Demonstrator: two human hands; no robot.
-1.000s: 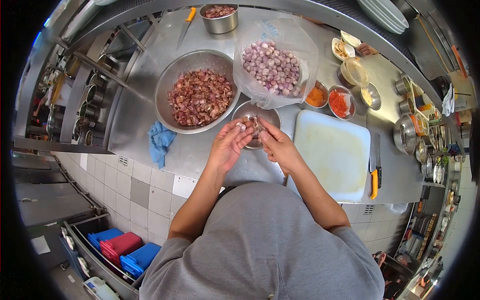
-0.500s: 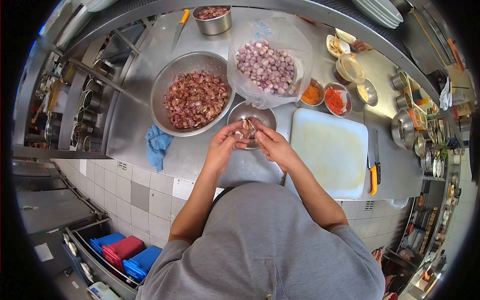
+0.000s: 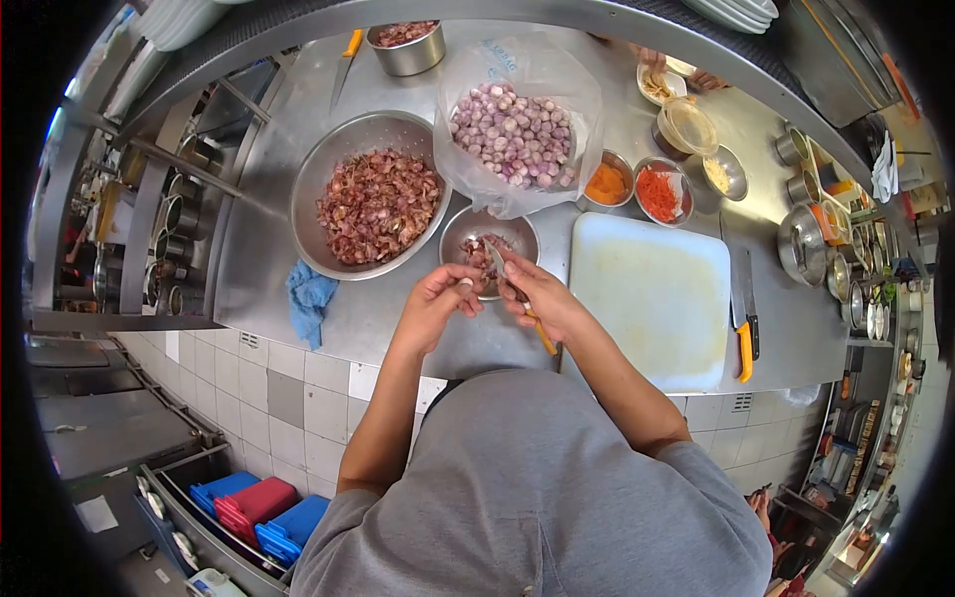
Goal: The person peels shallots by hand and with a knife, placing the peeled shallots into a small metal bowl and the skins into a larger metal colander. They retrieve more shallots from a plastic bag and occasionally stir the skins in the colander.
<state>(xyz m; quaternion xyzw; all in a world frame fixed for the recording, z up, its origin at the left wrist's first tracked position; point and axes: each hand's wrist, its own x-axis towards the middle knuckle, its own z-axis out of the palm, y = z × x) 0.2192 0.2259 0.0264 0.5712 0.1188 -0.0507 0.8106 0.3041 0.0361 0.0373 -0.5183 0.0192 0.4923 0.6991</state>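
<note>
My left hand pinches a small pale shallot between its fingertips, at the near rim of a small steel bowl. In my right hand is a small knife with a yellow-orange handle, its blade pointing up over the bowl. Reddish-brown peelings lie in that bowl. Left of it, a large steel colander holds a heap of reddish unpeeled shallots. Behind it, an open clear plastic bag is full of purple-white peeled shallots.
A white cutting board and two knives lie to the right. Bowls of orange pieces and red shreds stand behind. A blue cloth sits at left. Another person's hand shows at the far side, under the overhead shelf.
My hands have moved apart slightly, and the right hand has turned so that the knife's blade and handle now show. The whole view has shifted a little.
</note>
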